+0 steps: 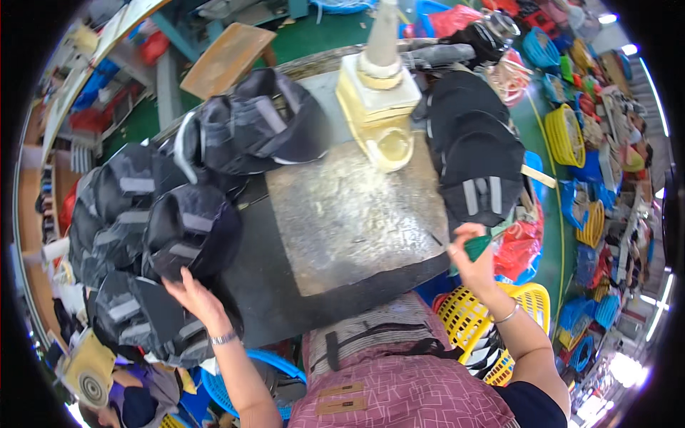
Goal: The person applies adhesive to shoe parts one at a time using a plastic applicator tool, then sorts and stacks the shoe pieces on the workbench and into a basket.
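Observation:
On the left, piles of dark cap-shaped fabric pieces with light grey strips cover the table edge. My left hand has its fingers stretched out and apart against the lower edge of the nearest dark fabric piece. On the right side, my right hand is closed around a small green tool, its kind hard to make out. Just above that hand lies a stack of black curved fabric pieces, the front one bearing two grey strips.
A worn metal plate lies on the black-covered table. The cream machine head stands at its far side. Below sit a yellow basket at right and a blue basket at left. A wooden stool stands beyond the table.

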The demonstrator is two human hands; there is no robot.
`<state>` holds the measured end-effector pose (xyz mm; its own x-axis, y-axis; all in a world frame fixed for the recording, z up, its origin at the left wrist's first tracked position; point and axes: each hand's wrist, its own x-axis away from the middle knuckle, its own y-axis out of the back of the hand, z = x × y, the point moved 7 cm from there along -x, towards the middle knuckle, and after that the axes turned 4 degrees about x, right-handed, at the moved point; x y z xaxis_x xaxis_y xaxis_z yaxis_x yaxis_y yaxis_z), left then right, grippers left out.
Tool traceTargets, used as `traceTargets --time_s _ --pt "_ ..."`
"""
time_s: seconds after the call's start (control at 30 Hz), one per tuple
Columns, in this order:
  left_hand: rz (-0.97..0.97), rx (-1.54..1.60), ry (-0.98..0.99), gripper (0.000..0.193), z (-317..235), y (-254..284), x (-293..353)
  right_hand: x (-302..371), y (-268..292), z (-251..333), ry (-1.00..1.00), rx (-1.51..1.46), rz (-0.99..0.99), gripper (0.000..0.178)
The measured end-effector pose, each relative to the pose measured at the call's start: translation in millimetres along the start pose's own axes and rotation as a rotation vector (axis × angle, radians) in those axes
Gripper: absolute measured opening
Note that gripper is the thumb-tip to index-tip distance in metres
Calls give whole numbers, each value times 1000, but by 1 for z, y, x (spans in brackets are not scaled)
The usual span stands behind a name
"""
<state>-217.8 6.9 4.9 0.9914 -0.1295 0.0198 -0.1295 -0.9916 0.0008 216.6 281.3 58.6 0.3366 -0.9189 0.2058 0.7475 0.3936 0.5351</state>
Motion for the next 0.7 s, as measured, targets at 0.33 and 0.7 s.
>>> traceTargets --time_s 0.33,0.7 --pt "809 -232 -291 67 -21 -171 166 -44 118 -74 160 1179 -276 51" --pt "1655 110 264 63 23 -427 294 9 199 -96 12 2 -619 28"
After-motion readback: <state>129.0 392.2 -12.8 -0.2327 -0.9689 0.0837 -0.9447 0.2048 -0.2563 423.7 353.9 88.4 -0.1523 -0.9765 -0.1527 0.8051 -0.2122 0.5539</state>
